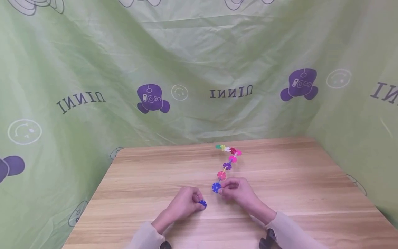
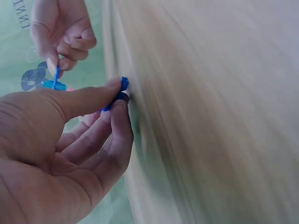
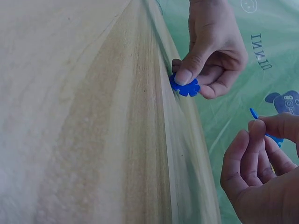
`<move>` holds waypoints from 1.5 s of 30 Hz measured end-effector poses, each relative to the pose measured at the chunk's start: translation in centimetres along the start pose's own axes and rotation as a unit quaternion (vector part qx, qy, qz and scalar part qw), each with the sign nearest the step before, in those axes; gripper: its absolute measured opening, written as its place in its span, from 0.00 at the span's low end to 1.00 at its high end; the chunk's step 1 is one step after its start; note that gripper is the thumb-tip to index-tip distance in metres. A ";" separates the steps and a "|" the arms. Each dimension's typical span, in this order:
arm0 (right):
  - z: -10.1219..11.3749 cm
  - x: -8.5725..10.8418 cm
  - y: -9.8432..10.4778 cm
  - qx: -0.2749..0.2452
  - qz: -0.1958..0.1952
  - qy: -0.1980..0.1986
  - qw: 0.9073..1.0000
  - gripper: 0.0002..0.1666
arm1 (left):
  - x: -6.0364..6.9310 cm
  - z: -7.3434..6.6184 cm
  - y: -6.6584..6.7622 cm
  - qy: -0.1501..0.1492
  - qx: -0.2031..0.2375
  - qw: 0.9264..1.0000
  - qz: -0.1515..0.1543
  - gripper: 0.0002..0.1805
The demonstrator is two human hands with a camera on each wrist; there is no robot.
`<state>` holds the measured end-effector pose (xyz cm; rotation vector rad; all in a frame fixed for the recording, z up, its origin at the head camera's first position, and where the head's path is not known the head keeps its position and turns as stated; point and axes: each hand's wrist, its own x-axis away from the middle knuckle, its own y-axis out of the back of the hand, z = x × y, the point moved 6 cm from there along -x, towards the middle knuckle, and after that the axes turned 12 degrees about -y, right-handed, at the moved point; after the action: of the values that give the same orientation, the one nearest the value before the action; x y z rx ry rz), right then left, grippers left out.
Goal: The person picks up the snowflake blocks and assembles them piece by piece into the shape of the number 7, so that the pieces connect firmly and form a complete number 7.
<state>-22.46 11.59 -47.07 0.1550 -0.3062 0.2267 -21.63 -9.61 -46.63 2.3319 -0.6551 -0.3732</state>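
Note:
My left hand [image 1: 185,203] pinches a dark blue notched snowflake disc [image 1: 203,203] between thumb and fingers, low over the near part of the table. In the right wrist view, that disc [image 3: 189,89] shows its slotted edge. Just to the right, my right hand [image 1: 238,190] pinches a blue snowflake disc [image 1: 216,187], the near end of a chain of interlocked discs. From it the chain runs away through a coral disc [image 1: 221,175], a purple disc [image 1: 227,166] and pink ones, then bends left to a green disc [image 1: 218,146]. The two blue discs are apart.
The wooden table [image 1: 140,176] reaches back to a green printed cloth [image 1: 192,121], which hangs behind it and at both sides. The chain's far end is close to the table's back edge. Dark wrist straps [image 1: 268,238] show by both sleeves.

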 end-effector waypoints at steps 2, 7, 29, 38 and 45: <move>0.0 0.0 0.0 0.000 -0.001 -0.001 1.000 0.15 | 0.0 -0.2 -0.1 0.002 0.005 1.000 -0.009 0.09; -0.1 -0.1 0.0 0.003 -0.003 -0.002 1.000 0.14 | -0.2 -0.8 -0.4 -0.002 -0.002 1.000 -0.029 0.08; 0.5 0.1 -0.3 -0.007 -0.006 0.011 1.000 0.13 | -0.6 -3.9 -0.1 -0.034 0.010 0.987 -0.154 0.04; 0.9 0.1 -0.6 -0.014 0.006 0.021 1.000 0.12 | -0.6 -4.1 -0.4 -0.024 0.018 0.984 -0.176 0.04; 1.0 0.1 -0.5 -0.014 -0.006 0.018 1.000 0.10 | -0.7 -4.6 -0.4 -0.018 0.017 0.981 -0.192 0.05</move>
<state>-22.51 10.92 -46.17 0.1247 -0.2731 0.2134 -20.12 -6.47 -43.48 2.4865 -0.2234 -0.5802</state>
